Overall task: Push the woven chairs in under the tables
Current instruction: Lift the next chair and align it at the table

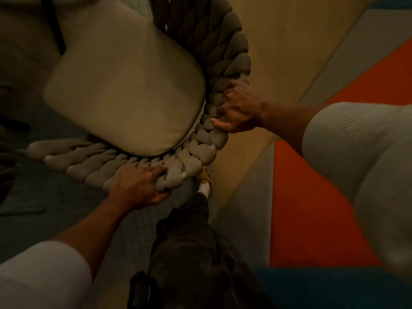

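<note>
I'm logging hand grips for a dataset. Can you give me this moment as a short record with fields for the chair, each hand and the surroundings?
chair: woven chair, thick grey braided rim curving round the seat
cushion: beige seat cushion lying inside the rim
left hand: left hand grips the rim's near edge
right hand: right hand grips the rim further round, to the right
foot: yellow shoe with white sock, just under the rim between the hands
floor: floor with orange, grey and beige areas
table: not clearly visible
</note>
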A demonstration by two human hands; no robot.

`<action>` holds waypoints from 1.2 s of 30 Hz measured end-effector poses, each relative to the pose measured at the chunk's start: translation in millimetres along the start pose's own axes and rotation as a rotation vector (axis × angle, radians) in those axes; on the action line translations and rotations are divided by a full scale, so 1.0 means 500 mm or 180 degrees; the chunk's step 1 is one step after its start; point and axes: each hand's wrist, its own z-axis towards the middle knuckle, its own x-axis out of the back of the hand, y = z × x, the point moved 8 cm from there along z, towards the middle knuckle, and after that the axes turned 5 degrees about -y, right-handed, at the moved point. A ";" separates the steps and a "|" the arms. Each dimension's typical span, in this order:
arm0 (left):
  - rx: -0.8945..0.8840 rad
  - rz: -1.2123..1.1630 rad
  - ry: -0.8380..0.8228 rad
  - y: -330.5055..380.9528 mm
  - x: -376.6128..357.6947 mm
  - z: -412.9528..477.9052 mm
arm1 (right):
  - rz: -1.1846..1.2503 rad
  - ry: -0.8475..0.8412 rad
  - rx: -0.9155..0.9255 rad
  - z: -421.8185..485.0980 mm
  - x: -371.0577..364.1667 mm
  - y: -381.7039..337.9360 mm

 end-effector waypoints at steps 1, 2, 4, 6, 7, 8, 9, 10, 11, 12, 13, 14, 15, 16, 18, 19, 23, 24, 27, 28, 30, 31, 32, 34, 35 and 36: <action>0.0020 -0.0033 -0.0037 -0.001 -0.003 -0.001 | -0.0041 -0.0159 0.0081 0.005 -0.003 -0.001; 0.0019 -0.0046 -0.0058 -0.002 -0.004 0.000 | -0.0076 -0.0296 0.0140 0.007 -0.006 0.000; 0.0087 -0.0062 -0.0112 -0.005 -0.006 -0.002 | -0.0055 -0.0452 0.0267 0.015 -0.008 -0.001; 0.0162 -0.0063 -0.0148 -0.009 -0.006 -0.005 | -0.0045 -0.0491 0.0311 0.021 -0.006 -0.003; 0.0188 -0.0089 -0.0144 -0.011 -0.004 -0.007 | -0.0066 -0.0460 0.0343 0.027 0.001 -0.002; 0.0174 -0.0131 -0.0163 -0.008 -0.002 -0.006 | -0.0046 -0.0451 0.0358 0.024 0.001 -0.001; 0.0170 -0.0169 -0.0183 -0.006 0.001 -0.005 | -0.0013 -0.0465 0.0402 0.023 0.002 -0.002; 0.0180 -0.0193 -0.0191 -0.006 0.004 -0.007 | 0.0023 -0.0490 0.0459 0.023 0.000 -0.006; 0.0180 -0.0225 -0.0192 -0.006 0.006 -0.009 | 0.0050 -0.0500 0.0501 0.023 0.000 -0.010; 0.0172 -0.0272 -0.0196 -0.006 0.008 -0.011 | 0.0051 -0.0494 0.0539 0.025 0.001 -0.013; 0.0157 -0.0334 -0.0189 -0.005 0.008 -0.012 | 0.0048 -0.0494 0.0546 0.027 0.000 -0.013; 0.0155 -0.0381 -0.0194 -0.005 0.009 -0.012 | 0.0028 -0.0508 0.0551 0.029 -0.002 -0.013; 0.0158 -0.0408 -0.0176 -0.007 0.011 -0.013 | -0.0011 -0.0552 0.0561 0.031 -0.005 -0.012; 0.0164 -0.0414 -0.0174 -0.009 0.014 -0.014 | -0.0036 -0.0565 0.0578 0.032 -0.007 -0.013; 0.0175 -0.0426 -0.0154 -0.009 0.019 -0.015 | -0.0056 -0.0602 0.0634 0.033 -0.004 -0.014; 0.0173 -0.0440 -0.0152 -0.008 0.021 -0.015 | -0.0035 -0.0607 0.0646 0.028 -0.001 -0.015; 0.0315 -0.0505 -0.0201 -0.010 0.021 -0.017 | 0.0000 -0.0583 0.0760 0.031 0.013 -0.018; 0.0354 -0.0533 -0.0219 -0.013 0.019 -0.018 | -0.0011 -0.0628 0.0803 0.034 0.013 -0.019; 0.0408 -0.0572 -0.0299 -0.016 0.010 -0.016 | -0.0044 -0.0788 0.0968 0.037 0.012 -0.020; 0.0439 -0.0609 -0.0325 -0.016 0.009 -0.018 | -0.0062 -0.0853 0.1025 0.036 0.010 -0.022; 0.0489 -0.0698 -0.0330 -0.014 0.007 -0.020 | -0.0174 -0.0963 0.1145 0.038 0.010 -0.023; 0.0512 -0.0724 -0.0322 -0.013 0.008 -0.020 | -0.0198 -0.0991 0.1168 0.040 0.014 -0.023; 0.0566 -0.0716 -0.0316 -0.014 0.011 -0.022 | -0.0213 -0.1022 0.1175 0.041 0.014 -0.023; 0.0672 -0.0731 -0.0344 -0.017 0.014 -0.023 | -0.0233 -0.1080 0.1212 0.042 0.012 -0.024; 0.0723 -0.0744 -0.0385 -0.016 0.015 -0.023 | -0.0240 -0.1105 0.1282 0.042 0.011 -0.026; 0.0788 -0.0781 -0.0461 -0.014 0.015 -0.025 | -0.0258 -0.1119 0.1383 0.042 0.007 -0.028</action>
